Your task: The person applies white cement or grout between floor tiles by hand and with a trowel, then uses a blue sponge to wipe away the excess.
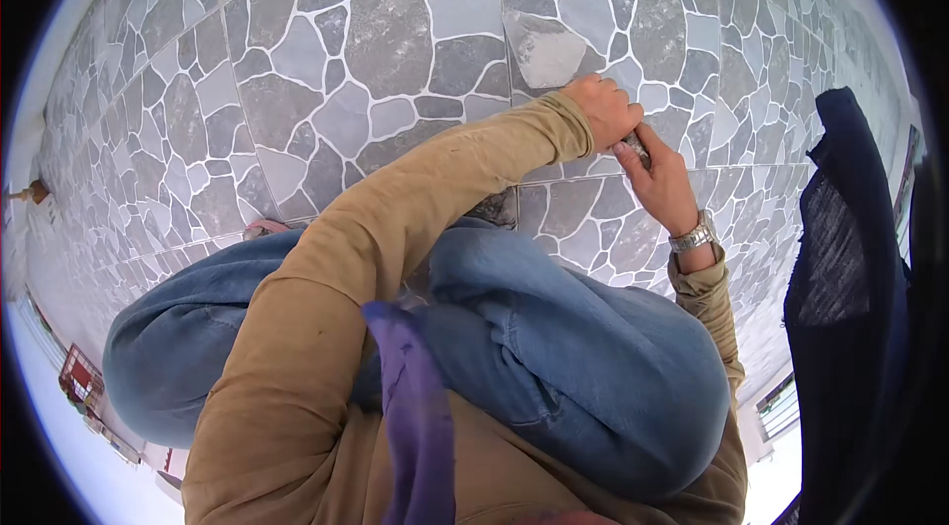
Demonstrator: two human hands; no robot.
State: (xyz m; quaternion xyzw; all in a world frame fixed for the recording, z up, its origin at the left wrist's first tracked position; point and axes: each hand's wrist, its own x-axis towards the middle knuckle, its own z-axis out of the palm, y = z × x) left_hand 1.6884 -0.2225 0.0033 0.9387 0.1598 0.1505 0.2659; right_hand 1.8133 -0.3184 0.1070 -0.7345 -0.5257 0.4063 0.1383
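My left hand (601, 112) is closed, knuckles up, just ahead of my right hand (660, 184). Between them shows a short, dark, mottled handle (638, 147); the right fingers wrap it with the thumb laid along it. The left fingers seem to close on the same tool, though their undersides are hidden. Right beyond the left hand, a pale grey, flat, roughly wedge-shaped piece (549, 52) lies against the stone-patterned floor (390, 31). It resembles a blade coated with cement, but any join to the handle is covered by my hand.
My bent knees (593, 337) in blue jeans sit close behind the hands. A purple cloth strip (410, 396) hangs in front of my chest. Dark navy cloth (850, 268) hangs at the right. A small brown object (38, 192) stands at the far left edge.
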